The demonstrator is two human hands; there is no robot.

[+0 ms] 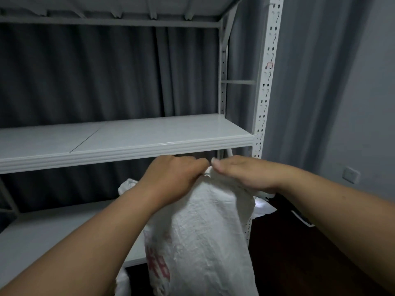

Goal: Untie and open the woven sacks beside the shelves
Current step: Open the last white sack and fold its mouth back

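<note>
Both hands work at the gathered top of a woven sack, just below the front edge of the shelf.

The left hand and right hand pinch the neck of the white woven sack with curled fingers; no tie is visible. A hard tug could tip the sack or tighten a knot. Below the shelf, the sack stands crinkled, red print low on its side.

Storeroom: white slotted-post metal shelving with bare boards, grey pleated curtain behind, grey painted wall with a switch plate, dark floor, white woven sack alongside.
</note>
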